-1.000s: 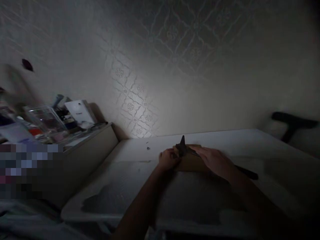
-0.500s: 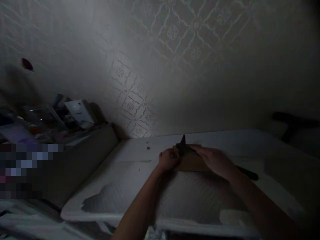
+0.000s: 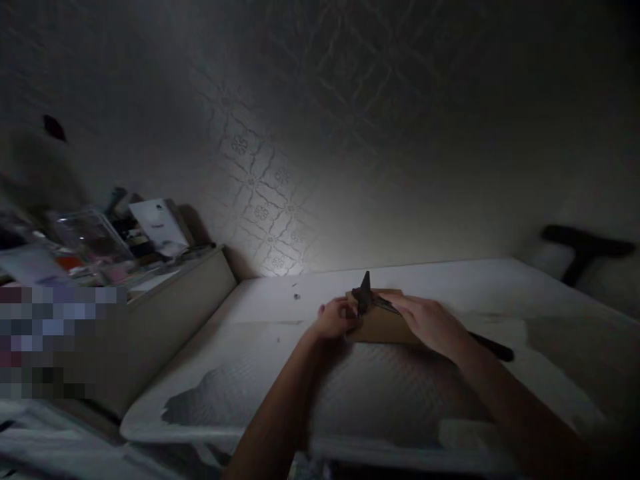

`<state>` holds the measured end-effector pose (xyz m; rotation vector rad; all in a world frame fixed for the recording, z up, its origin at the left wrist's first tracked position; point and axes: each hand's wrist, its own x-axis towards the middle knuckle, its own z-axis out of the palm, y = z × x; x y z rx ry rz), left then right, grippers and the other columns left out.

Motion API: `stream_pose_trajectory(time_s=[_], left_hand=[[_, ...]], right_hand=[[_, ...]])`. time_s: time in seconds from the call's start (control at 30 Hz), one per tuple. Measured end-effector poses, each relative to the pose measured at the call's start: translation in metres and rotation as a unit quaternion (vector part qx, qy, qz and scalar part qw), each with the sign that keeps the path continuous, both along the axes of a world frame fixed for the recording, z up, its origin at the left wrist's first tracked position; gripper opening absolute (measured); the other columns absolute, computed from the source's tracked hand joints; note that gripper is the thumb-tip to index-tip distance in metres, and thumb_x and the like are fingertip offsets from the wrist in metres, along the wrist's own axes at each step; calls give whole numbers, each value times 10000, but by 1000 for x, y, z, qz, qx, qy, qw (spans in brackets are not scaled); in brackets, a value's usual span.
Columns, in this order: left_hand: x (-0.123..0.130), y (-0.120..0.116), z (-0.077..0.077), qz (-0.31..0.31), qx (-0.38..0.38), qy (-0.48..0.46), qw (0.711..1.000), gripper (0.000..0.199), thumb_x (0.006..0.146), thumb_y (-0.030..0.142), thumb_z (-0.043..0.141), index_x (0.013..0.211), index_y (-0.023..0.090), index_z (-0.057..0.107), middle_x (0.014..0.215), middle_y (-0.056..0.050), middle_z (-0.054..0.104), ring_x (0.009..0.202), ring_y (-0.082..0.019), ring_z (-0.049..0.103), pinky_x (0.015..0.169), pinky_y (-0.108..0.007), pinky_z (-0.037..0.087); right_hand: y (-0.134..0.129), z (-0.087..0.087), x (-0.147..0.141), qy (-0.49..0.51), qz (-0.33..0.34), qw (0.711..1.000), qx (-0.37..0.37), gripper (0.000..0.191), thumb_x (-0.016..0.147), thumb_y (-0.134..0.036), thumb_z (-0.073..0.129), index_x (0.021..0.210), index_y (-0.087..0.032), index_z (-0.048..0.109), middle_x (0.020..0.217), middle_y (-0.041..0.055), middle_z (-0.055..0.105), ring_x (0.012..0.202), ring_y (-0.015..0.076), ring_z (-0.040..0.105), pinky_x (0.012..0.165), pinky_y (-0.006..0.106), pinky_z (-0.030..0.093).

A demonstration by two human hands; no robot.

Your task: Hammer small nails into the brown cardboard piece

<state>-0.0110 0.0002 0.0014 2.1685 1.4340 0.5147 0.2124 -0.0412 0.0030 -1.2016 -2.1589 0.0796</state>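
A brown board or box [image 3: 387,328] lies on the white table, and a dark hammer [image 3: 365,293] rests its head over the left part of it. One pointed end of the head sticks up. My right hand [image 3: 433,323] is closed over the hammer's handle, fingers along it, and the black handle end shows behind the wrist. At the left edge of the brown piece, my left hand [image 3: 336,320] has its fingers curled close beside the hammer head. What those fingers pinch is too dark to tell. Small metal bits [image 3: 297,297] lie to the left.
A patterned wall rises behind the table [image 3: 260,293]. At the left, a cabinet [image 3: 190,293] carries a white box [image 3: 159,223] and a clear case [image 3: 93,233]. A dark T-shaped object [image 3: 585,247] stands at the right.
Light on the upper wall has dimmed, while the table and cabinet top look slightly brighter. Both hands and the hammer have stayed almost in place.
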Motion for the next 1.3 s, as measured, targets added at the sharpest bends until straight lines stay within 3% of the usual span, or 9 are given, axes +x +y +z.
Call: stream_pose_trajectory(time_s=[0.33, 0.53, 0.93, 1.3], left_hand=[[2, -3, 0, 16, 6, -11, 1000, 246, 674, 231, 647, 917, 198, 633, 1134, -28, 603, 1062, -220, 536, 973, -359, 364], [7, -4, 0, 56, 15, 26, 998, 223, 706, 299, 628, 920, 236, 633, 1210, -5, 569, 1143, -238, 479, 1043, -458, 237], [12, -5, -1, 66, 49, 33, 996, 148, 738, 336, 578, 831, 231, 624, 1035, 8, 644, 1024, -192, 557, 965, -351, 352], [11, -3, -3, 67, 47, 41, 996, 172, 730, 340, 579, 846, 226, 635, 1062, -3, 640, 1050, -204, 542, 951, -340, 369]], right_hand=[[1, -1, 1, 5, 1, 1000, -1, 457, 869, -125, 337, 1260, -299, 497, 1195, -3, 594, 1003, 181, 603, 848, 314, 498], [-1, 2, 0, -8, 7, 1000, -3, 466, 869, -116, 339, 1272, -300, 483, 1195, -4, 594, 999, 175, 604, 860, 306, 489], [-1, 0, -1, 8, 7, 1000, 6, 472, 871, -117, 337, 1277, -314, 475, 1213, -7, 582, 1034, 177, 587, 876, 323, 487], [-1, 1, -1, 0, 6, 1000, 2, 458, 869, -117, 334, 1265, -287, 488, 1218, -3, 578, 1031, 172, 587, 882, 315, 480]])
